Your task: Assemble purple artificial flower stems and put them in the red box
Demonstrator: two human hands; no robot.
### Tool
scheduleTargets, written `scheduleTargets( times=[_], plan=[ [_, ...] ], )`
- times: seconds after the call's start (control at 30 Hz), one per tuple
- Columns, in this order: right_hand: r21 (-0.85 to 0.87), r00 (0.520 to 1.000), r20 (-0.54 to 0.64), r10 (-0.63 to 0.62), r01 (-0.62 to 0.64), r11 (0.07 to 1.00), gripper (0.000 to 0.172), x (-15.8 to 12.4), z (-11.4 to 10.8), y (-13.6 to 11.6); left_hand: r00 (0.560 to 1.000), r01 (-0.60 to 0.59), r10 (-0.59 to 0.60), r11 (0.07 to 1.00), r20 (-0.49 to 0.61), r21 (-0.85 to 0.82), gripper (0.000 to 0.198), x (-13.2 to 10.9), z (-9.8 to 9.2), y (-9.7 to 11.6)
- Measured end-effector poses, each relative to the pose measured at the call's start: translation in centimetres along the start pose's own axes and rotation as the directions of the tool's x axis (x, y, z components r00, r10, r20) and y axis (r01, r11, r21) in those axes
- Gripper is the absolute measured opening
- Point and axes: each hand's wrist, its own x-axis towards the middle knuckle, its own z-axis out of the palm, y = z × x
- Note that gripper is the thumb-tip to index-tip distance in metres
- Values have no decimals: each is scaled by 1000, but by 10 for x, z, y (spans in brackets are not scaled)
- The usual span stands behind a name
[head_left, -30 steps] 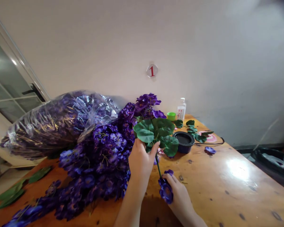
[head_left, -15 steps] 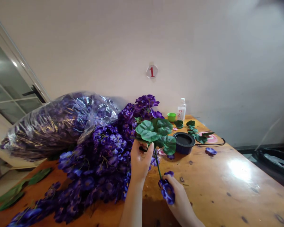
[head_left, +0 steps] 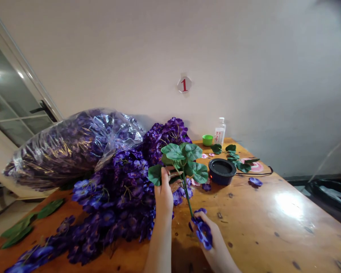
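Upright in front of me is an artificial flower stem (head_left: 188, 199) with round green leaves (head_left: 197, 172) fanned out at its top. My right hand (head_left: 214, 242) grips its lower end, where purple-blue petals (head_left: 204, 232) stick out over the fingers. My left hand (head_left: 164, 195) is up under the leaves, its fingers apart and reaching behind the stalks; leaves partly hide the fingertips. A large heap of purple artificial flowers (head_left: 116, 204) lies just left of the left hand.
A clear plastic bag (head_left: 74, 148) of purple flowers lies behind the heap. Right of the leaves stands a dark round pot (head_left: 222, 172) with a small orange light. Beyond it are a green cup (head_left: 207, 140), a bottle (head_left: 219, 131) and loose leaves (head_left: 232, 153). One purple blossom (head_left: 255, 182) lies on the wooden table (head_left: 261, 223).
My left hand's thumb and fingers have shifted among the leaves, and one leaf now spreads out to the left. The right hand keeps its grip low on the stem. The view has turned slightly.
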Motion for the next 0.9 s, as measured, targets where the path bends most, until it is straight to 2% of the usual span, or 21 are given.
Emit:
scheduleTargets(
  times=[0.13, 0.23, 0.3, 0.37, 0.47, 0.53, 0.63, 0.73, 0.8, 0.9],
  plan=[
    [135, 995, 0, 104, -103, 986, 24, -1, 4, -1, 1000, -3, 4, 998, 22, -66, 33, -9, 7, 2],
    [157, 979, -32, 202, -194, 968, 27, -6, 7, 2, 999, -6, 12, 994, 49, -113, 36, -12, 11, 1],
    [135, 976, -50, 212, -203, 970, 27, -10, 7, 4, 998, 3, 5, 993, 64, -117, 35, -13, 12, 1],
    [100, 988, -50, 148, -143, 985, 22, -11, 5, 4, 996, -19, 26, 996, 84, -83, 36, -14, 13, 1],
    [17, 998, -65, -9, 10, 1000, 6, -12, 1, -1, 985, -118, 114, 993, 130, 25, 41, -16, 14, 1],
    [-50, 994, -69, -84, 80, 996, 10, -11, -1, -6, 973, -188, 171, 976, 155, 108, 45, -16, 15, 1],
    [-74, 993, -57, -101, 96, 993, 13, -12, 0, -10, 965, -241, 223, 961, 136, 133, 38, -15, 16, 0],
    [-5, 995, -60, -81, 81, 997, 12, -13, 3, -9, 972, -209, 200, 976, 122, 68, 27, -11, 14, -1],
    [54, 996, -74, -43, 48, 997, 8, -14, 5, -8, 982, -152, 147, 988, 117, 40, 28, -9, 13, 0],
    [123, 992, -94, 89, -77, 989, 18, -20, 7, -8, 993, -83, 82, 996, 83, 11, 31, -10, 12, 3]
  ],
)
